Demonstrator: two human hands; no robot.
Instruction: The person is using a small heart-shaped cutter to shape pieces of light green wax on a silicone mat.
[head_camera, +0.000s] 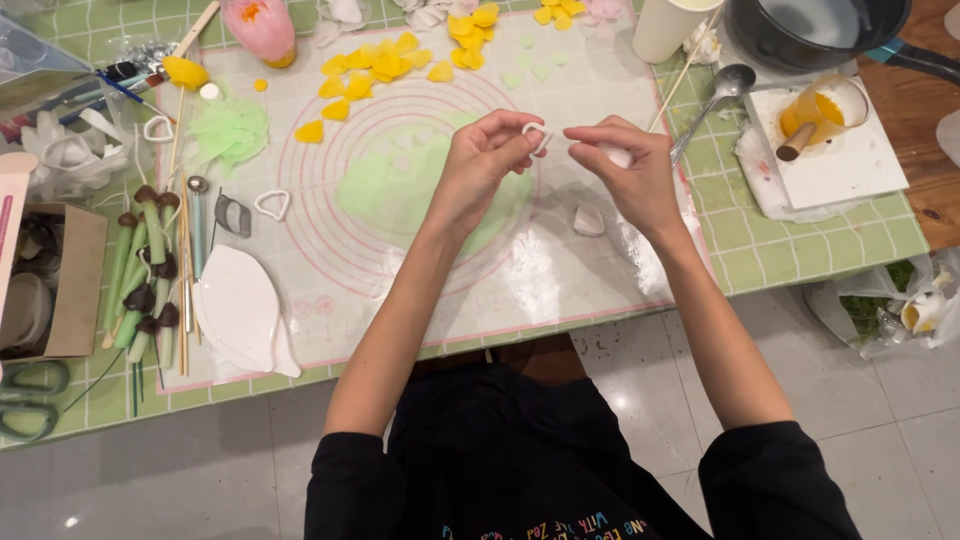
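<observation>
The left hand (482, 160) pinches a small white teardrop cutter (537, 133) at its fingertips, raised above the rolled green sheet (400, 190). The right hand (632, 170), just beside it, grips a white piece (617, 155); another white cutter (589, 221) lies on the mat (520, 280) below it.

Open mat near the body, clutter on every far side

The silicone mat (520, 280) lies bare between the hands and the table's near edge, save a small white piece (589, 220) just below the right hand (630, 175). Leftward stand a white leaf mould (240, 310), green stems (145, 270) and heart cutters (272, 204); yellow petals (390, 65) crowd the far edge; a spoon (715, 95) and cup (820, 110) block the right
</observation>
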